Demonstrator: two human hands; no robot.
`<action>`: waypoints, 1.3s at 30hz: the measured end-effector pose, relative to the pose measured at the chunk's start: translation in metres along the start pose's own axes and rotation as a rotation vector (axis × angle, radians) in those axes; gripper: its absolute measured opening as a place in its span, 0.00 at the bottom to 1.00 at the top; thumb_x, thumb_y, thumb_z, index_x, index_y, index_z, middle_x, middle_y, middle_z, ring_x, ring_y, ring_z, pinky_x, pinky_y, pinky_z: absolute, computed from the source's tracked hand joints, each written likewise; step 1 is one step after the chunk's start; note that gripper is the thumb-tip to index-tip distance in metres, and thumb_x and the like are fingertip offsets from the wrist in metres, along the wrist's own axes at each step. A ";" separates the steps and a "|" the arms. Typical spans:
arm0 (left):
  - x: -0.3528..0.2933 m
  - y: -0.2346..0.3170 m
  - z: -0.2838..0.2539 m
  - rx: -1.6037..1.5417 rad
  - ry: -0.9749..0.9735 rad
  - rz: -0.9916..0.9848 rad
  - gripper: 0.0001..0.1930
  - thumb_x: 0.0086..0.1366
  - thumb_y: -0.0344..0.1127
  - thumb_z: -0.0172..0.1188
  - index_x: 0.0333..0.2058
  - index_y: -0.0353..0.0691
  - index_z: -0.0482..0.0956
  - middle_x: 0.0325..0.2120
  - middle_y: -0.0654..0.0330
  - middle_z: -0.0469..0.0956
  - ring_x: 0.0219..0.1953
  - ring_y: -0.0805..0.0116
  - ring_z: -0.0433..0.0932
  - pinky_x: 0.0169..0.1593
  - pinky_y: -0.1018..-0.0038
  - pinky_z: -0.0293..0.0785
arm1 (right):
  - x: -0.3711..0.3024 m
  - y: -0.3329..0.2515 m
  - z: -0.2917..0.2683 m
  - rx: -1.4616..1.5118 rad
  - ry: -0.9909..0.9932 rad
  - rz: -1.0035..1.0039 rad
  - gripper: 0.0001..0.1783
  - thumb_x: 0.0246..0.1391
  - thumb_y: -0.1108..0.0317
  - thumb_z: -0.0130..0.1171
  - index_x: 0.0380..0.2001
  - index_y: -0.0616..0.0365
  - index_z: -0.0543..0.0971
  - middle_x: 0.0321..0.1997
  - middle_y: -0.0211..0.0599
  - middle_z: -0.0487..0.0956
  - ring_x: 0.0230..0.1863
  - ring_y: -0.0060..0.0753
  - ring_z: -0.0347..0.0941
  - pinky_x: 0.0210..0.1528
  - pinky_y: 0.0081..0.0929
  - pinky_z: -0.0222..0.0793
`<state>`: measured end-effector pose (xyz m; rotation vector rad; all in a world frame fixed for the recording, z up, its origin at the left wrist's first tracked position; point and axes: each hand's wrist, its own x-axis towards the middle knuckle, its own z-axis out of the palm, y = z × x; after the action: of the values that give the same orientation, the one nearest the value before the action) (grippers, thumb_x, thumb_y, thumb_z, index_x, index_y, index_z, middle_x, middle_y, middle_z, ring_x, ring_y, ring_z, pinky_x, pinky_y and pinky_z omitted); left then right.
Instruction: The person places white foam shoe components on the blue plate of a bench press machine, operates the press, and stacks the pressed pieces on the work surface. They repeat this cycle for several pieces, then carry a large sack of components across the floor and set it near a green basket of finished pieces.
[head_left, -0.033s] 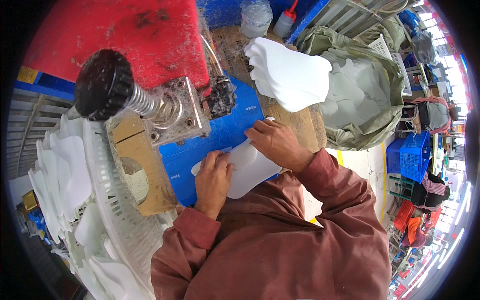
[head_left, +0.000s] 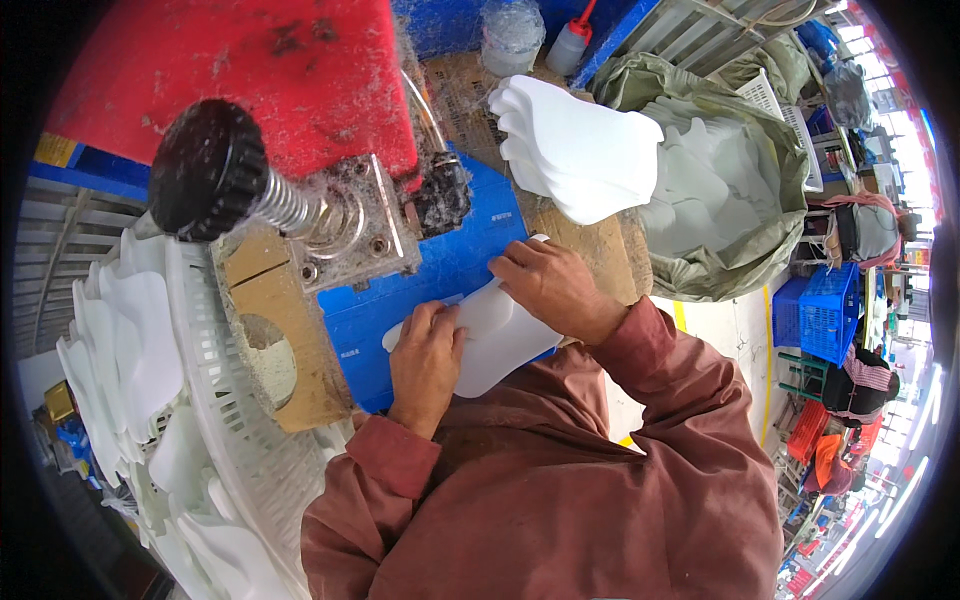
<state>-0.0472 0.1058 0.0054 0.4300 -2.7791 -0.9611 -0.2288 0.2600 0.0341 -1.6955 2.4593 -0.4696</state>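
A thin white shaped sheet (head_left: 508, 352) lies at the near edge of a blue work surface (head_left: 360, 318). Across its upper part is a white layer (head_left: 487, 316); whether that is a fold or a second piece I cannot tell. My left hand (head_left: 424, 362) has its fingers bent over the left end of the sheet, holding it. Pinched at the upper right end is my right hand (head_left: 553, 288), thumb and fingers together, a small white tip showing beyond the knuckles. Just beyond the hands stands a machine with a red body (head_left: 270, 90) and a black ridged knob (head_left: 208, 170).
A stack of white shaped sheets (head_left: 575, 150) rests at the far right of the bench. Beside it, a green sack (head_left: 775, 240) holds more. At left, a white plastic basket (head_left: 225, 420) carries many pieces. A red-tipped bottle (head_left: 568, 48) and a clear jar (head_left: 512, 40) stand behind.
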 end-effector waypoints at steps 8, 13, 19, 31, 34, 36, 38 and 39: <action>-0.001 0.001 -0.011 -0.236 0.043 -0.129 0.19 0.64 0.28 0.67 0.54 0.37 0.81 0.52 0.54 0.79 0.49 0.50 0.82 0.47 0.62 0.83 | 0.001 0.001 0.003 -0.064 -0.055 -0.028 0.09 0.57 0.70 0.60 0.42 0.54 0.79 0.39 0.37 0.78 0.43 0.42 0.80 0.46 0.39 0.77; 0.006 0.022 -0.001 -0.127 -0.006 0.115 0.17 0.67 0.28 0.65 0.54 0.37 0.81 0.47 0.52 0.80 0.44 0.49 0.84 0.45 0.60 0.83 | 0.001 0.000 0.003 -0.061 0.001 -0.062 0.10 0.57 0.70 0.60 0.43 0.54 0.79 0.40 0.37 0.78 0.43 0.43 0.80 0.46 0.39 0.77; 0.017 0.030 0.031 -0.049 -0.078 0.052 0.18 0.67 0.29 0.65 0.55 0.38 0.80 0.43 0.52 0.80 0.43 0.48 0.83 0.44 0.59 0.83 | -0.017 0.009 -0.013 0.176 0.124 0.165 0.11 0.57 0.71 0.64 0.44 0.56 0.81 0.41 0.40 0.79 0.41 0.48 0.81 0.42 0.41 0.78; 0.021 0.031 0.032 0.117 -0.125 0.128 0.23 0.68 0.29 0.61 0.62 0.41 0.78 0.41 0.56 0.76 0.40 0.58 0.83 0.39 0.65 0.84 | -0.020 0.021 -0.001 0.430 0.186 0.231 0.07 0.62 0.72 0.64 0.42 0.61 0.83 0.40 0.43 0.79 0.38 0.50 0.79 0.41 0.41 0.77; 0.022 0.032 0.032 0.128 -0.139 0.140 0.27 0.65 0.25 0.59 0.64 0.39 0.75 0.42 0.55 0.75 0.41 0.57 0.83 0.38 0.66 0.84 | -0.019 0.025 0.002 0.419 0.174 0.218 0.07 0.62 0.72 0.64 0.42 0.62 0.83 0.41 0.43 0.79 0.40 0.49 0.80 0.42 0.40 0.77; 0.023 0.032 0.031 0.121 -0.134 0.147 0.27 0.65 0.25 0.59 0.64 0.39 0.74 0.42 0.55 0.75 0.41 0.57 0.83 0.38 0.66 0.84 | -0.019 0.026 0.003 0.426 0.128 0.256 0.06 0.62 0.73 0.65 0.41 0.61 0.83 0.42 0.43 0.80 0.42 0.49 0.81 0.44 0.38 0.78; 0.024 0.033 0.031 0.089 -0.123 0.124 0.25 0.68 0.28 0.60 0.64 0.41 0.74 0.41 0.54 0.76 0.40 0.55 0.84 0.39 0.63 0.84 | -0.018 0.027 0.005 0.417 0.133 0.255 0.06 0.61 0.73 0.65 0.41 0.61 0.83 0.42 0.43 0.80 0.42 0.50 0.81 0.45 0.38 0.78; 0.024 0.034 0.030 0.061 -0.112 0.110 0.24 0.69 0.30 0.60 0.64 0.42 0.74 0.41 0.54 0.77 0.40 0.54 0.84 0.39 0.62 0.84 | -0.017 0.027 0.006 0.420 0.132 0.255 0.06 0.61 0.73 0.65 0.41 0.61 0.83 0.42 0.43 0.80 0.42 0.50 0.81 0.45 0.38 0.78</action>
<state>-0.0849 0.1410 0.0047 0.2347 -2.9042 -0.9036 -0.2449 0.2839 0.0186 -1.2052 2.3918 -1.0054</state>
